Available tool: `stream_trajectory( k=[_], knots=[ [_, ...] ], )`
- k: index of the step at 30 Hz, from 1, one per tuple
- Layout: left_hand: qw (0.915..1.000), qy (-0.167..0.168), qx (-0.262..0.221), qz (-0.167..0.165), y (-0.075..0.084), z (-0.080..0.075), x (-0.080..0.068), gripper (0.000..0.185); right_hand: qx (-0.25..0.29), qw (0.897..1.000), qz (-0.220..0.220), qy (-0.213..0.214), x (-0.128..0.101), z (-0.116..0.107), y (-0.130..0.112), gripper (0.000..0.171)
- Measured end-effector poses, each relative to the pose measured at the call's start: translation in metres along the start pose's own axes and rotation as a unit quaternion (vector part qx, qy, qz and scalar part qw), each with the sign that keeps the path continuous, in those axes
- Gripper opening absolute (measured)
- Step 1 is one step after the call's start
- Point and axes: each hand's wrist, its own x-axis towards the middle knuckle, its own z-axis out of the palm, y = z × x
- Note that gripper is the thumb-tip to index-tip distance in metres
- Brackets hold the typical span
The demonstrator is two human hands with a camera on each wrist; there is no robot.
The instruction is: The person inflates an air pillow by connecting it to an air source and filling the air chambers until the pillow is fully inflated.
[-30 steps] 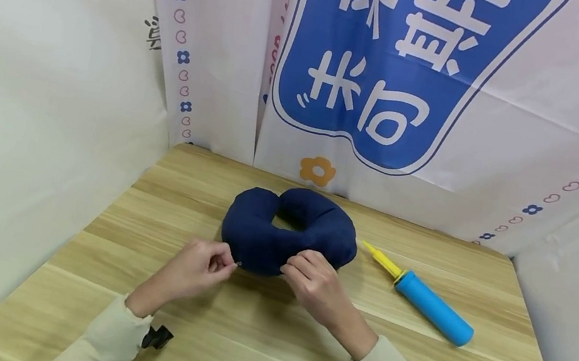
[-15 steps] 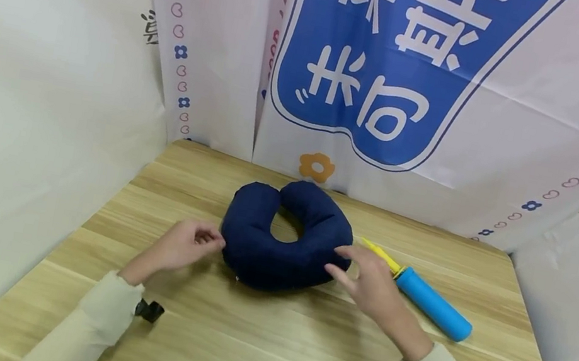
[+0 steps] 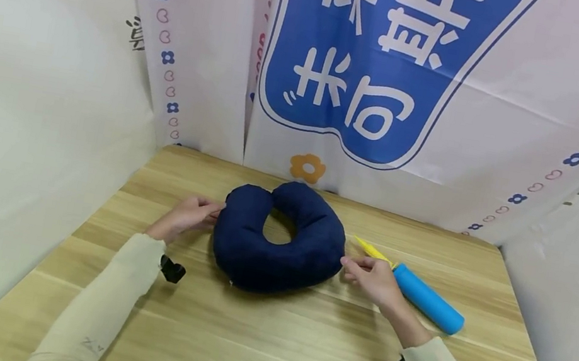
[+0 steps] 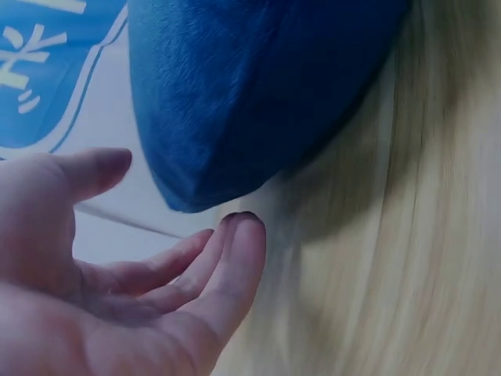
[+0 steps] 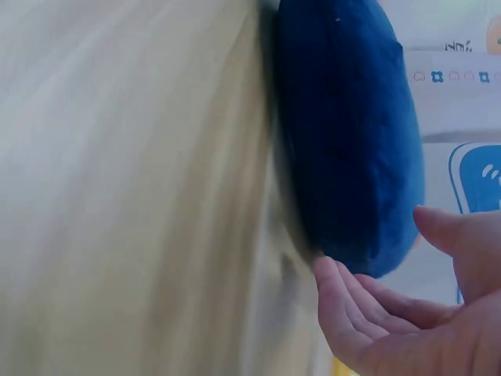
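We see the left hand (image 3: 191,212) at the left side of the dark blue U-shaped fabric neck pillow (image 3: 279,241), its fingers loosely spread and gripping nothing. The left wrist view shows the fingertips (image 4: 244,235) just beneath the pillow's rounded end (image 4: 250,94), right beside the cloth; whether they touch it we cannot tell. The right hand (image 3: 370,276) sits at the pillow's right side, likewise relaxed and holding nothing, with its fingers (image 5: 333,291) reaching the lower edge of the pillow (image 5: 348,141) in the right wrist view, thumb raised apart from the cloth.

The pillow lies flat on the light wooden table (image 3: 262,342), somewhat behind its middle, with the opening of the U turned toward the printed white and blue backdrop (image 3: 378,61). A light blue cylindrical hand pump with a yellow nozzle (image 3: 422,295) lies slantwise just right of the right hand, its nozzle tip near the pillow. Bare table spreads in front of the pillow toward us; the backdrop closes in the far edge and both side edges.

Only the head view shows the pump, the cream sleeves (image 3: 101,309) and the whole layout; the wrist views alone show how close the fingers come to the pillow's underside.
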Motion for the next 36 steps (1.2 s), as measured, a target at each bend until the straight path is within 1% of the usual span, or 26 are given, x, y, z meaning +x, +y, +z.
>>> stream_trajectory(
  k=[3,6,8,11,14,15,16,19,21,24,26,28,30,31,33,36],
  knots=[
    [0.9995,-0.003,-0.027,-0.018,-0.004,0.003,0.002,0.066,0.03,0.999,0.01,-0.008,0.003,0.01,0.003,0.064],
    [0.9993,0.006,-0.028,-0.022,-0.005,0.005,0.001,0.065,0.047,0.999,0.021,-0.014,0.006,0.018,0.002,0.067],
    [0.9995,0.013,-0.021,-0.018,-0.005,0.006,-0.001,0.064,0.047,0.998,0.03,-0.012,0.008,0.02,0.001,0.07],
    [0.9993,0.027,-0.018,-0.02,-0.005,0.006,-0.004,0.055,0.043,0.998,0.039,-0.009,0.013,0.022,-0.004,0.073],
    [0.999,0.028,-0.028,-0.019,-0.006,0.005,-0.011,0.036,0.043,0.998,0.037,-0.016,0.018,0.021,-0.01,0.073],
    [0.9986,0.025,-0.041,-0.02,-0.007,0.006,-0.014,0.032,0.048,0.998,0.037,-0.018,0.02,0.02,-0.011,0.071],
    [0.998,0.019,-0.056,-0.022,-0.007,0.006,-0.018,0.03,0.057,0.997,0.038,-0.02,0.022,0.018,-0.014,0.071],
    [0.9959,-0.008,-0.088,-0.019,-0.009,0.008,-0.03,0.035,0.082,0.996,0.03,-0.031,0.028,0.012,-0.02,0.07],
    [0.9942,-0.022,-0.103,-0.021,-0.01,0.011,-0.041,0.031,0.105,0.993,0.025,-0.038,0.033,0.008,-0.023,0.071],
    [0.9943,-0.036,-0.096,-0.026,-0.015,0.018,-0.056,0.025,0.119,0.992,0.014,-0.044,0.041,0.004,-0.024,0.07],
    [0.9944,-0.045,-0.091,-0.03,-0.018,0.024,-0.065,0.026,0.118,0.992,0.011,-0.041,0.046,0.003,-0.023,0.069],
    [0.9949,-0.053,-0.079,-0.035,-0.021,0.029,-0.07,0.029,0.108,0.993,0.01,-0.037,0.049,0.002,-0.021,0.068],
    [0.9957,-0.059,-0.063,-0.035,-0.023,0.03,-0.071,0.033,0.099,0.994,0.009,-0.034,0.052,0.0,-0.019,0.067],
    [0.9963,-0.055,-0.057,-0.035,-0.023,0.028,-0.071,0.036,0.094,0.995,0.008,-0.034,0.053,0.0,-0.018,0.066],
    [0.9977,-0.035,-0.046,-0.035,-0.024,0.021,-0.068,0.044,0.08,0.996,0.005,-0.032,0.052,-0.002,-0.017,0.065],
    [0.9989,0.007,-0.034,-0.031,-0.024,0.004,-0.061,0.057,0.043,0.998,-0.005,-0.038,0.045,-0.003,-0.019,0.061]
  ],
)
